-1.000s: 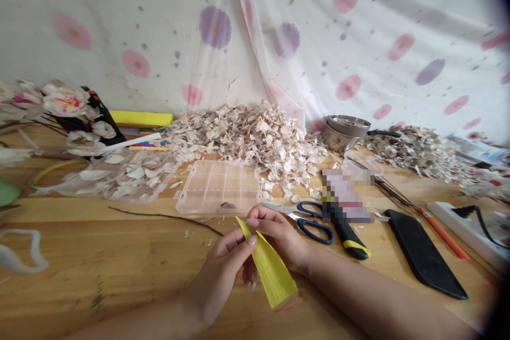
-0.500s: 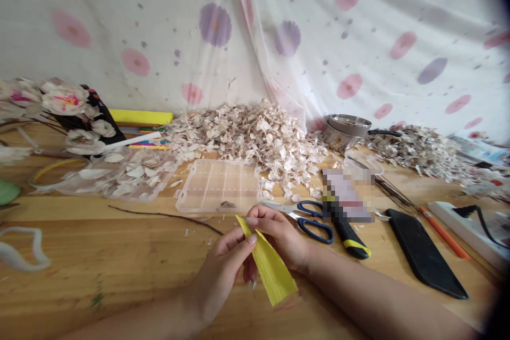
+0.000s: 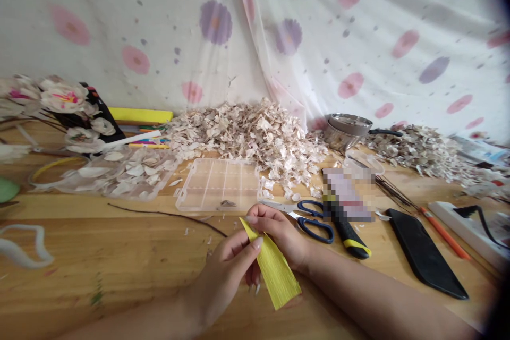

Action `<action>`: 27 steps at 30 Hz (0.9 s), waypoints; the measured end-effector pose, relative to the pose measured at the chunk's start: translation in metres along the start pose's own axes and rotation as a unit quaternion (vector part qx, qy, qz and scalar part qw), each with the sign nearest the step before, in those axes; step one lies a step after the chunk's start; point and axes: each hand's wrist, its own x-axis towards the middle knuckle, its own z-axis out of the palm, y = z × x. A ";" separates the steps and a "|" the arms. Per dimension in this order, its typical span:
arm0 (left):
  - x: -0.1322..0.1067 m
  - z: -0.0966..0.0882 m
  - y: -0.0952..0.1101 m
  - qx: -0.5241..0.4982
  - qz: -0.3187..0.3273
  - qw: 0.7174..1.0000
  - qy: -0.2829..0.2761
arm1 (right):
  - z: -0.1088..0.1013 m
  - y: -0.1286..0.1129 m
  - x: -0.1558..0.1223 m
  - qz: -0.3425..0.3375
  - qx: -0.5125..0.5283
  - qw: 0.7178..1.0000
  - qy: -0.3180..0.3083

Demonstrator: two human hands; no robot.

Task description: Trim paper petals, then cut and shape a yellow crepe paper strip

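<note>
A strip of yellow crepe paper [image 3: 274,271] hangs between my two hands just above the wooden table [image 3: 119,260]. My left hand [image 3: 227,271] pinches the strip near its top with thumb and forefinger. My right hand [image 3: 279,231] is closed on the upper end of the same strip from behind. A thin dark wire [image 3: 167,216] lies on the table to the left and seems to run up to the strip's top end.
Blue-handled scissors [image 3: 308,218], a black-and-yellow utility knife [image 3: 347,234], a dark flat case [image 3: 424,257] and an orange pen [image 3: 440,234] lie to the right. A clear divided box [image 3: 219,185], a tray of petals [image 3: 119,172], piles of pale flakes [image 3: 255,135], a metal pot [image 3: 346,130] and paper flowers [image 3: 64,98] sit behind.
Both hands and the yellow strip have shifted slightly to the right and down; the grip is unchanged.
</note>
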 end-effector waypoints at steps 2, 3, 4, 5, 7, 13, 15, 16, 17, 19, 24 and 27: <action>0.000 0.000 0.000 -0.005 -0.003 1.000 0.003 | 0.001 -0.001 0.000 0.003 -0.003 1.000 0.006; 0.000 0.000 0.001 -0.010 -0.007 1.000 0.006 | 0.001 -0.001 0.000 0.003 -0.005 1.000 0.006; 0.000 0.000 0.002 -0.015 -0.012 1.000 0.008 | 0.001 -0.001 -0.001 0.003 -0.007 1.000 0.005; 0.000 0.001 0.002 -0.021 -0.015 1.000 0.012 | 0.002 -0.001 -0.001 0.001 -0.010 1.000 0.005; 0.000 0.001 0.003 -0.037 -0.018 0.999 0.018 | 0.002 -0.001 0.000 -0.005 -0.016 1.000 0.004; -0.001 -0.002 0.000 -0.081 0.011 0.996 0.042 | 0.003 0.000 0.000 -0.041 -0.017 0.999 -0.013; -0.002 -0.004 -0.001 -0.072 0.022 0.996 0.048 | 0.004 0.001 0.000 -0.043 -0.011 0.999 -0.022; -0.002 -0.004 -0.002 -0.067 0.024 0.996 0.048 | 0.004 0.001 0.000 -0.043 -0.009 0.999 -0.025; -0.002 -0.005 -0.002 -0.064 0.025 0.996 0.048 | 0.005 0.001 0.000 -0.042 -0.006 0.999 -0.027; -0.002 -0.005 -0.001 -0.064 0.026 0.996 0.048 | 0.004 0.001 0.001 -0.040 0.000 0.999 -0.032; -0.002 -0.003 0.001 -0.092 0.029 0.993 0.062 | 0.004 0.001 0.001 -0.034 0.008 0.999 -0.031; -0.002 -0.004 0.001 -0.094 0.037 0.993 0.064 | 0.003 0.001 0.001 -0.035 0.008 0.999 -0.030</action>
